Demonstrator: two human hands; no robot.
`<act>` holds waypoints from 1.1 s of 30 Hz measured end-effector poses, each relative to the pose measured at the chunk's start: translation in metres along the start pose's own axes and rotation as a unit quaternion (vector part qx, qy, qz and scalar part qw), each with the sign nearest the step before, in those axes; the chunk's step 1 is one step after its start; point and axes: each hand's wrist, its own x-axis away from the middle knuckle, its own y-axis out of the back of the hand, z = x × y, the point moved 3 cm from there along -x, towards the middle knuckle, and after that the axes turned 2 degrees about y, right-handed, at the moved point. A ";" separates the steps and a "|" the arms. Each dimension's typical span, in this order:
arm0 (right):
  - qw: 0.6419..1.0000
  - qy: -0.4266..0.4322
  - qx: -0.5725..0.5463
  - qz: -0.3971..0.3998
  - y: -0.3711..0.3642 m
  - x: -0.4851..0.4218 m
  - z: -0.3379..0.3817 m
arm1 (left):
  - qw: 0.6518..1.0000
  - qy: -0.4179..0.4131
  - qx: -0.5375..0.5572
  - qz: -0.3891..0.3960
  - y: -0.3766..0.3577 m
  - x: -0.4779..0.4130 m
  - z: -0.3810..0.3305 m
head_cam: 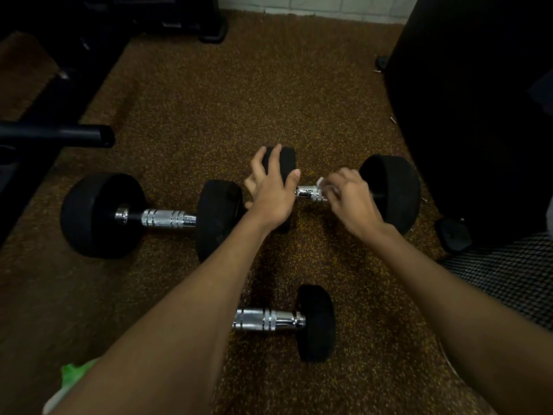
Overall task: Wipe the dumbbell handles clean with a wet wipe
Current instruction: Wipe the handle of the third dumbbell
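Observation:
Three black dumbbells with chrome handles lie on the speckled floor. The right dumbbell [389, 190] is the one under my hands. My left hand [273, 184] rests spread over its left head, holding it steady. My right hand [350, 196] is closed on a white wet wipe [324, 184], pressed against that dumbbell's chrome handle [309, 194]. A larger dumbbell [101, 215] lies to the left with its handle [169, 218] bare. A smaller dumbbell [315, 322] lies nearer to me, its left head hidden under my left forearm.
A black bench frame with a tube end [98, 136] runs along the left. A big dark object [472, 100] stands at the right, with a small black foot [452, 235] below it. A green and white packet [70, 375] lies at the bottom left. Patterned fabric [508, 271] shows at the right.

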 end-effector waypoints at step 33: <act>0.978 -0.055 -0.101 0.175 -0.002 -0.038 0.007 | 1.000 0.001 0.006 0.004 0.001 0.000 -0.001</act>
